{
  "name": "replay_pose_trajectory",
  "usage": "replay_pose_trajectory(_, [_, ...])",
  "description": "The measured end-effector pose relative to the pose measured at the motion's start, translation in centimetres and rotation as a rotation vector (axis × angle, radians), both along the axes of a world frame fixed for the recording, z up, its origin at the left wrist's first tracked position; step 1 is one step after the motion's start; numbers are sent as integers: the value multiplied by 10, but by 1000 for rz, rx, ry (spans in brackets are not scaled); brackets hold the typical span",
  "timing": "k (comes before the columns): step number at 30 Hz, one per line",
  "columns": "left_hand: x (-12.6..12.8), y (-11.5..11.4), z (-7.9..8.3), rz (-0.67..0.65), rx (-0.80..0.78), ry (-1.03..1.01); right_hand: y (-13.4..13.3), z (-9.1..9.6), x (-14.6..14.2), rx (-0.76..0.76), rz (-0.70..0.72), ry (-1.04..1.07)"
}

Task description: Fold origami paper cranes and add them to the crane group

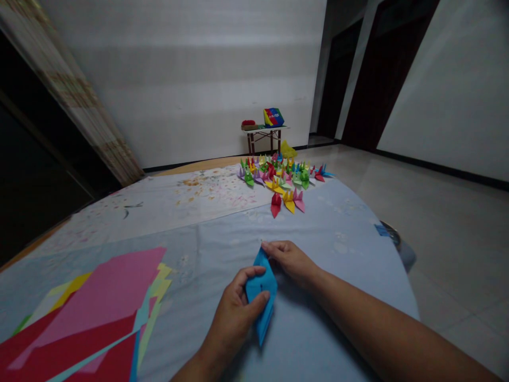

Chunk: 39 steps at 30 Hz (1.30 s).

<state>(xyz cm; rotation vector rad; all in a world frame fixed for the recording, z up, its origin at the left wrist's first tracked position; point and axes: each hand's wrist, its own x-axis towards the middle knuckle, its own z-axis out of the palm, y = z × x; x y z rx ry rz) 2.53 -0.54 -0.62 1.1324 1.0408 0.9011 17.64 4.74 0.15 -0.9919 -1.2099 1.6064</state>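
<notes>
A blue piece of folded paper point(267, 281), shaped like a long diamond, is held just over the tablecloth with its long axis pointing away from me. My left hand point(238, 302) grips its left side and middle, thumb and fingers closed on it. At the far tip, my right hand point(288, 260) pinches the paper between thumb and fingers. The underside of the paper and some of the right fingers are hidden. Beyond the hands stand a red paper crane point(275, 205), a yellow paper crane point(289, 201) and a pink paper crane point(298, 200).
Several more colourful paper cranes point(274, 172) crowd the table's far end. Coloured paper sheets point(115, 286) lie stacked at the left. A pale blue cloth point(334, 254) covers the round table. Past it, a small stand point(264, 130) by the wall carries a multicoloured box point(273, 117).
</notes>
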Motion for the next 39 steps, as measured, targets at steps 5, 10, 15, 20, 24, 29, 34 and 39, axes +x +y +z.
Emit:
replay_pose_trajectory(5, [-2,3,-3,5,131,90,2,-5,0,57,-15,-70])
replay_pose_trajectory(10, [-4,6,-4,41,485,422,14,-15,-2,199,-37,-188])
replay_pose_trajectory(15, [-11,6,-16,79,590,697,34,-19,-6,340,-20,-451])
replay_pose_trajectory(20, [-16,3,-24,11,697,863,49,-25,-7,514,1,-674])
replay_pose_trajectory(24, [-15,1,-25,-51,747,943,51,-29,-7,646,-32,-819])
replay_pose_trajectory(29, [-12,0,-21,-69,764,973,48,-26,-6,657,-89,-941])
replay_pose_trajectory(34, [-11,-1,-18,-45,765,968,47,-20,4,599,-114,-917])
replay_pose_trajectory(39, [-9,-2,-18,-54,802,1027,43,-14,7,536,-11,-932])
